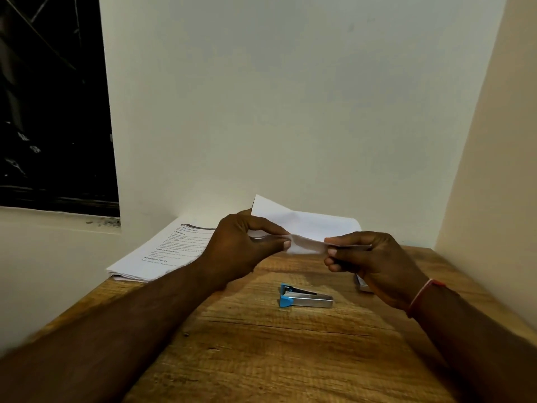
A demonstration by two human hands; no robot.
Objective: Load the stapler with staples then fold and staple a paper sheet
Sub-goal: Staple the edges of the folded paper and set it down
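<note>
In the head view, the left hand and right hand each pinch the near folded edge of the paper sheet, lifted above the table just beyond the stapler, so a clean crease probably needs the corners matched before the fingers press along it.

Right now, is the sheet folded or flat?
Folded: left hand and right hand pinch the sheet along a doubled near edge, above the table.

Stapler sits mid-table, paper stack far left; near tabletop lies open.
</note>
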